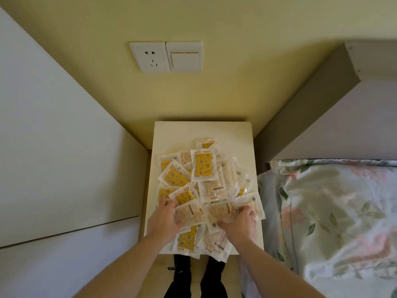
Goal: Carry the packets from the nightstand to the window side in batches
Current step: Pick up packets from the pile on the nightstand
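Dozens of clear-wrapped packets (204, 186) lie heaped on the pale nightstand (236, 134), the pile running lengthwise from the wall socket (150, 57) above it down to the near edge. Both hands reach in at that near edge: the left hand (165, 218) curls around the heap's left flank, the right hand (240, 222) grips packets on the side nearest the bed (333, 211). The batch sits directly between the hands, each about equally close, so the lift likely calls for squeezing inward and drawing back from the socket.
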`<state>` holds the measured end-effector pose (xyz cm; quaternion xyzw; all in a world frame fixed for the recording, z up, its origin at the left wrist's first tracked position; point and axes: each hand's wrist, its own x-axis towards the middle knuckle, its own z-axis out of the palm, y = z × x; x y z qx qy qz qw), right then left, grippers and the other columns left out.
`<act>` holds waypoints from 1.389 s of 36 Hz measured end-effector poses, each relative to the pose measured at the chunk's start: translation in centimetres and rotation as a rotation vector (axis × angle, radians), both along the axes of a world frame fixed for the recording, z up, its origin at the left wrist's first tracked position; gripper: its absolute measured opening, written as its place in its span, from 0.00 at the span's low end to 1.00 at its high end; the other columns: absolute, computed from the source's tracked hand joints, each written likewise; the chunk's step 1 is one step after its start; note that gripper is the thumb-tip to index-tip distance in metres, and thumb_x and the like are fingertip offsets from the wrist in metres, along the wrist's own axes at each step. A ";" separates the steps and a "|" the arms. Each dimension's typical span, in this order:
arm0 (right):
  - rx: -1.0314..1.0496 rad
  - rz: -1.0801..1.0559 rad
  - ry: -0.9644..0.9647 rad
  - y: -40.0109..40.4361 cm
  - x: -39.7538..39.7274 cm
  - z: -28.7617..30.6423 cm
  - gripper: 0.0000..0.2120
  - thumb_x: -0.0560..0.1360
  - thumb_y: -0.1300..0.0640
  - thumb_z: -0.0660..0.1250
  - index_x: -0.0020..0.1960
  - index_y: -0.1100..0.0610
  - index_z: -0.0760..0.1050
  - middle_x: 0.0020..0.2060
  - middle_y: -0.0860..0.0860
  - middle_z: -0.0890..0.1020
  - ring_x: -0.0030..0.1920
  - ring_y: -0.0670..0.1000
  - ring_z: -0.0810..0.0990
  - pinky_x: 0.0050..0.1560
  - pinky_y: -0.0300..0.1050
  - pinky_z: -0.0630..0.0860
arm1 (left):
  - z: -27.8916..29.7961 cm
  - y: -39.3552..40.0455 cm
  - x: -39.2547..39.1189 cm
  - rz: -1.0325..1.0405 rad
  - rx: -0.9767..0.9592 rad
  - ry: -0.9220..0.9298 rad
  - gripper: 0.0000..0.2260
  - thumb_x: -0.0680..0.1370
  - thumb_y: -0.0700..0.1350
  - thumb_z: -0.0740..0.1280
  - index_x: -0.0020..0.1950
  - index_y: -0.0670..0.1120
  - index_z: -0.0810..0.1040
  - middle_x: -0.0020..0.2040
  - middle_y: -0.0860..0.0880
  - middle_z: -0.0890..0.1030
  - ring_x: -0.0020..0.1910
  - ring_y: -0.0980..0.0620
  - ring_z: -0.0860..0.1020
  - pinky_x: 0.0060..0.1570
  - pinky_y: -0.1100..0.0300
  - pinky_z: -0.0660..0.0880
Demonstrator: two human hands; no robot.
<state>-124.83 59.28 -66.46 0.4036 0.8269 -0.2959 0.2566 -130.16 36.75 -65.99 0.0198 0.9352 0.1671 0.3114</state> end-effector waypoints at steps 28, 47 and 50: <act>-0.247 -0.050 0.125 3.1 5.4 16.9 0.18 0.75 0.52 0.72 0.33 0.48 0.66 0.31 0.45 0.72 0.32 0.46 0.72 0.31 0.39 0.66 | 16.0 -0.9 5.8 0.375 0.228 0.006 0.08 0.75 0.58 0.72 0.43 0.55 0.83 0.41 0.58 0.82 0.40 0.59 0.78 0.37 0.61 0.72; -0.140 -0.113 0.264 1.8 10.9 23.8 0.04 0.80 0.50 0.66 0.47 0.48 0.77 0.41 0.42 0.82 0.41 0.42 0.80 0.37 0.38 0.73 | 17.6 -3.0 1.9 0.031 0.124 -0.145 0.15 0.83 0.50 0.63 0.67 0.46 0.75 0.62 0.47 0.80 0.55 0.47 0.81 0.49 0.54 0.78; -0.123 -0.167 0.246 0.5 11.2 22.5 0.06 0.80 0.51 0.66 0.46 0.50 0.73 0.38 0.44 0.80 0.37 0.43 0.79 0.34 0.36 0.70 | 16.4 -2.4 0.9 -0.005 0.151 -0.185 0.16 0.84 0.49 0.61 0.70 0.46 0.72 0.66 0.45 0.77 0.49 0.50 0.80 0.43 0.56 0.78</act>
